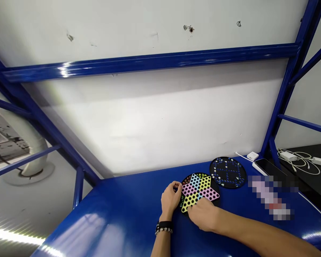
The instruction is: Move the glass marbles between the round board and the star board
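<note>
A round black Chinese checkers board [199, 189] with a star of pink, yellow and light-blue fields lies on the blue table [117, 210]. My left hand [170, 200], with a dark bracelet at the wrist, rests at the board's left edge, fingers curled against the rim. My right hand [203, 214] lies at the board's near edge, fingers bent down onto it; what its fingertips pinch is hidden. A second round black board [228, 172] with small pegs or marbles in its holes sits behind and to the right.
A white charger [253, 156] and a dark phone [269, 167] lie near the table's back right corner. A blurred-out patch [270, 196] covers something to the right. Blue frame posts [283, 96] rise around the table. More white chargers and cables [299, 159] lie on a black surface at right.
</note>
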Tool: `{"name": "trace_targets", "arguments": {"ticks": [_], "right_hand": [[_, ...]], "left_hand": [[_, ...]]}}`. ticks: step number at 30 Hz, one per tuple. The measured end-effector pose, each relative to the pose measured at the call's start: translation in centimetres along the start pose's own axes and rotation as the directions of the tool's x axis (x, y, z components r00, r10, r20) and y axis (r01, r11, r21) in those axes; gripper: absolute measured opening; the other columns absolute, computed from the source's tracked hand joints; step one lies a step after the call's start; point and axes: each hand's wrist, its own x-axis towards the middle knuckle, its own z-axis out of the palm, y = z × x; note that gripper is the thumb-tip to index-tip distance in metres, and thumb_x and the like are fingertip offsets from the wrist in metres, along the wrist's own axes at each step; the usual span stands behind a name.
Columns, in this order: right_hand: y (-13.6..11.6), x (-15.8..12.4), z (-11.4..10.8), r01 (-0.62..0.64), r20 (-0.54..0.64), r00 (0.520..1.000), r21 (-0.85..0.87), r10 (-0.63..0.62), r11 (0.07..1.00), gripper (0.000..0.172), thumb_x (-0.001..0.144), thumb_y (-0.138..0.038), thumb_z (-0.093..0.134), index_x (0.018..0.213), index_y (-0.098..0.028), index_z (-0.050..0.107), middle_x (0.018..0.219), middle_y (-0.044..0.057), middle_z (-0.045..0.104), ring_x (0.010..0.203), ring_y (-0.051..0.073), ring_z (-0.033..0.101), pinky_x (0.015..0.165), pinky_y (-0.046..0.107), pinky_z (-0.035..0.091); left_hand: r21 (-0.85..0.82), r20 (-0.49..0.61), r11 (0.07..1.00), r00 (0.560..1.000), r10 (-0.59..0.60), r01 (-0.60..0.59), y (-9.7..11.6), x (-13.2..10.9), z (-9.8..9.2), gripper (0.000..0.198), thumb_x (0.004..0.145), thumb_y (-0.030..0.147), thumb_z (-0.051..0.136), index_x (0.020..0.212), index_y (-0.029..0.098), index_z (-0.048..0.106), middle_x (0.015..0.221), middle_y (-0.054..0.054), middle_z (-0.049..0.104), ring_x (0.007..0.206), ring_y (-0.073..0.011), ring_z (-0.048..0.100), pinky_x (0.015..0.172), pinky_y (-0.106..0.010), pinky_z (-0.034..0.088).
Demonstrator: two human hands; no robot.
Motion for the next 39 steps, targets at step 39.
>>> {"name": "trace_targets", "arguments": {"ticks": [39], "right_hand": [[2.8,-2.8,-2.2,0.081,0.102,0.992,-0.012,-0.08,0.997,0.017,0.087,-0.02,0.054,0.081,-0.021,0.07,0.066,0.003,0.069,0.055,0.016,0.057,0.055,0.026,0.037]], "left_hand": [[0.046,0.007,0.999,1.0,0.014,-0.014,-0.3,0.1,0.3,0.03,0.097,0.04,0.039,0.092,0.026,0.065,0.081,0.001,0.07,0.077,-0.0157,0.063,0.06,-0.023,0.032]]}}
